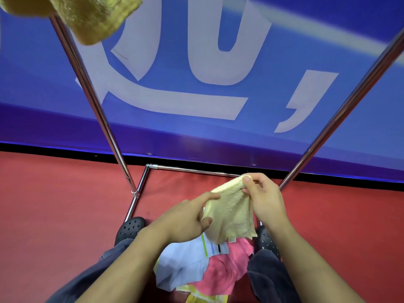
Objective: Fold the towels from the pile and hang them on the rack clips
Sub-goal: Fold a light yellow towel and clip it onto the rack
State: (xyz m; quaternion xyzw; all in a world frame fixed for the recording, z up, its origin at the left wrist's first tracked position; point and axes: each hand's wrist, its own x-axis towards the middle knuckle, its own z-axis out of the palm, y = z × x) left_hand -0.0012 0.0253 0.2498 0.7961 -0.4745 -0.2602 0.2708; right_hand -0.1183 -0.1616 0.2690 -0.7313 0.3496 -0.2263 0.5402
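Note:
A pale yellow towel [229,213] hangs between my hands above the pile. My right hand [262,197] pinches its top corner between thumb and fingers. My left hand [190,215] holds the towel's left edge, forefinger stretched along the top and thumb against the cloth. Below, the pile [203,265] of light blue, pink and yellow towels lies on the floor between my feet. A mustard-yellow towel [91,16] hangs at the top left of the metal rack [96,103]. The clips are out of view.
The rack's two chrome uprights slant up left and right [341,110], joined by a base bar [192,170] on the red floor. A blue banner [196,62] with white letters stands behind. My black perforated shoes [130,228] flank the pile.

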